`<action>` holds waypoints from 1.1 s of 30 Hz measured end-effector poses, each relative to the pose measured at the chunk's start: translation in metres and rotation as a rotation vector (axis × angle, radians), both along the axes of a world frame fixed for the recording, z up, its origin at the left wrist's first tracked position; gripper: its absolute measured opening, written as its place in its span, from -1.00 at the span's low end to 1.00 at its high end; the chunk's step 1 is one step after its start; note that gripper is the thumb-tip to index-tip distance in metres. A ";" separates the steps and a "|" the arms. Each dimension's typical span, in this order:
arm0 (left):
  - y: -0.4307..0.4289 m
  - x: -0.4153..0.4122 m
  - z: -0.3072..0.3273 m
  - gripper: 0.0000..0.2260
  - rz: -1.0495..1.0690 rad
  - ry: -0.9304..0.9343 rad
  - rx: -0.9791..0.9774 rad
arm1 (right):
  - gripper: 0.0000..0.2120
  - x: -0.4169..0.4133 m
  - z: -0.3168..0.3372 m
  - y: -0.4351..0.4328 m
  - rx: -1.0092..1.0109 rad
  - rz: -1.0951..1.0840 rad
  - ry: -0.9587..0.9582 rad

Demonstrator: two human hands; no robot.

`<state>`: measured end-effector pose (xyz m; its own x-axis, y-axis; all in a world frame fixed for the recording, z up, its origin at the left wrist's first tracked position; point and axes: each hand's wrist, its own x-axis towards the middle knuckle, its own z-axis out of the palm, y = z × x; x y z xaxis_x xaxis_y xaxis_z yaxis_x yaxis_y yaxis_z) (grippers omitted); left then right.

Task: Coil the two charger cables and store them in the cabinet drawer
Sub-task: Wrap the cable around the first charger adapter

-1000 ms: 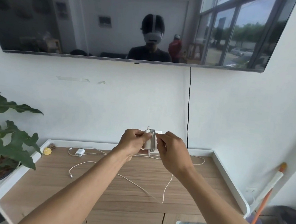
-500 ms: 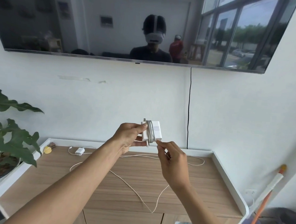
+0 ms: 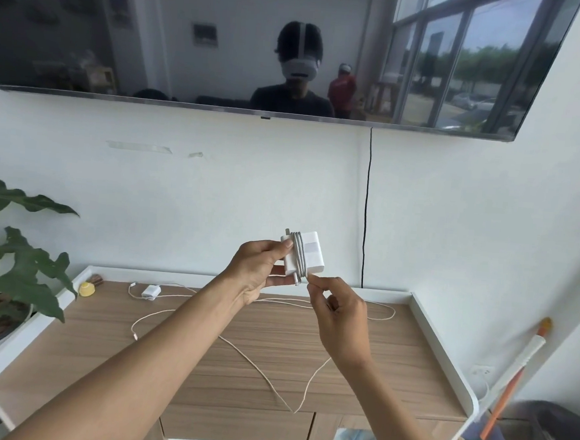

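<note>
Above the wood-topped counter (image 3: 391,371), my left hand (image 3: 257,272) grips a white square charger brick (image 3: 308,255) with grey cable wound tightly round its middle, my right hand (image 3: 338,312) pinches that cable's loose end, and a second small charger (image 3: 150,291) lies with its thin cable sprawled.

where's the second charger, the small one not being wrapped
In the head view the small white charger lies at the back left of the wooden cabinet top, just right of the yellow object, its cable trailing across the wood.
</note>
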<state>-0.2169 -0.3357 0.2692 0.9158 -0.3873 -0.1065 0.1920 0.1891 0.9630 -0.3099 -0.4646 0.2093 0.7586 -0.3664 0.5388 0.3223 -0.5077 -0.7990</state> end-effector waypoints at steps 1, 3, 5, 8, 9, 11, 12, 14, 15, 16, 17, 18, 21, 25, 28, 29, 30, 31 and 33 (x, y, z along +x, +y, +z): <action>0.000 0.000 -0.001 -0.79 -0.016 -0.001 -0.011 | -0.87 0.000 0.001 -0.001 0.061 0.022 0.034; 0.003 -0.001 0.000 -0.78 -0.069 -0.021 -0.013 | -0.92 0.000 0.003 -0.005 0.171 0.096 0.098; 0.007 0.000 0.001 -0.77 -0.123 -0.051 0.010 | -0.94 0.000 0.007 -0.011 0.232 0.171 0.144; 0.011 0.000 0.002 -0.76 -0.147 -0.073 0.008 | -0.91 0.002 0.015 -0.018 0.251 0.248 0.185; 0.012 0.000 0.001 -0.76 -0.144 -0.067 -0.007 | -0.92 0.003 0.017 -0.019 0.242 0.249 0.203; 0.013 -0.001 0.001 -0.76 -0.150 -0.055 -0.037 | -0.81 0.006 0.019 -0.019 0.205 0.224 0.253; 0.013 -0.003 0.001 -0.75 -0.163 -0.055 -0.044 | -0.75 0.006 0.019 -0.019 0.199 0.224 0.276; 0.015 -0.005 0.002 -0.72 -0.189 -0.070 -0.043 | -0.73 0.007 0.019 -0.019 0.240 0.269 0.292; 0.016 -0.005 0.002 -0.71 -0.205 -0.082 -0.034 | -0.73 0.007 0.018 -0.020 0.259 0.300 0.294; 0.019 -0.005 0.003 -0.69 -0.226 -0.093 -0.020 | -0.73 0.008 0.018 -0.020 0.271 0.328 0.305; 0.021 -0.005 0.004 -0.66 -0.252 -0.107 -0.002 | -0.73 0.009 0.019 -0.022 0.278 0.348 0.328; 0.024 -0.006 0.004 -0.63 -0.280 -0.123 0.018 | -0.72 0.011 0.020 -0.025 0.278 0.363 0.357; 0.031 -0.006 0.003 -0.62 -0.352 -0.162 0.094 | -0.70 0.015 0.028 -0.035 0.145 0.413 0.476; 0.037 -0.010 0.000 -0.78 -0.433 -0.259 0.243 | -0.77 0.023 0.045 -0.046 -0.125 0.404 0.715; 0.038 -0.012 -0.004 -0.74 -0.454 -0.318 0.345 | -0.74 0.027 0.056 -0.050 -0.283 0.442 0.871; 0.040 -0.012 -0.003 -0.73 -0.462 -0.323 0.355 | -0.72 0.027 0.059 -0.050 -0.290 0.463 0.894; 0.042 -0.011 -0.002 -0.74 -0.476 -0.323 0.359 | -0.71 0.027 0.061 -0.050 -0.287 0.486 0.903; 0.044 -0.011 0.000 -0.74 -0.496 -0.324 0.364 | -0.71 0.027 0.063 -0.049 -0.279 0.511 0.906; 0.048 -0.011 0.005 -0.77 -0.549 -0.336 0.395 | -0.68 0.027 0.067 -0.045 -0.267 0.541 0.923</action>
